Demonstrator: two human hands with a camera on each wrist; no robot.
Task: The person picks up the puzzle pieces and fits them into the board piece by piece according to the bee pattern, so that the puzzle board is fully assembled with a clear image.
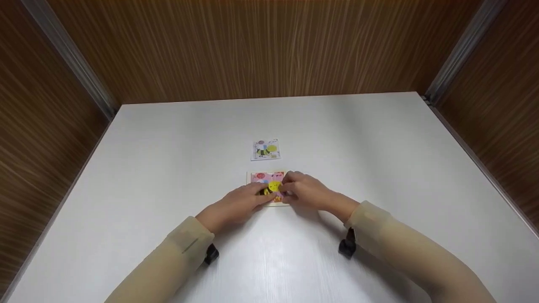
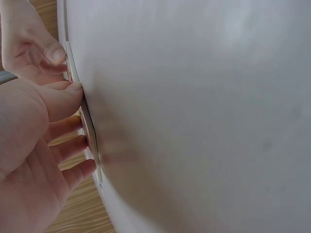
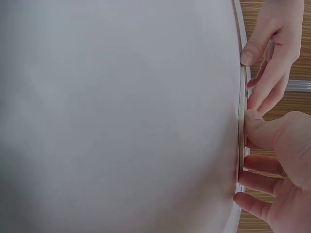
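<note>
A small wooden puzzle board (image 1: 255, 175) with a pink picture lies flat on the white table. A yellow-and-black bee (image 1: 274, 186) shows on it between my hands. My left hand (image 1: 238, 202) rests over the board's left part, its fingers fairly straight on the picture; in the left wrist view its thumb (image 2: 73, 94) touches the near edge. My right hand (image 1: 309, 191) is at the board's right side, fingertips bent down by the bee's head. Whether these fingertips pinch a piece or only press is hidden. The right thumb (image 3: 255, 124) also touches the near edge.
A square card (image 1: 265, 150) with a similar bee picture lies just beyond the board on the white table (image 1: 168, 160). Brown wood-grain panels (image 1: 269, 50) close off the back and both sides. A small black device (image 1: 347, 248) hangs under the right cuff.
</note>
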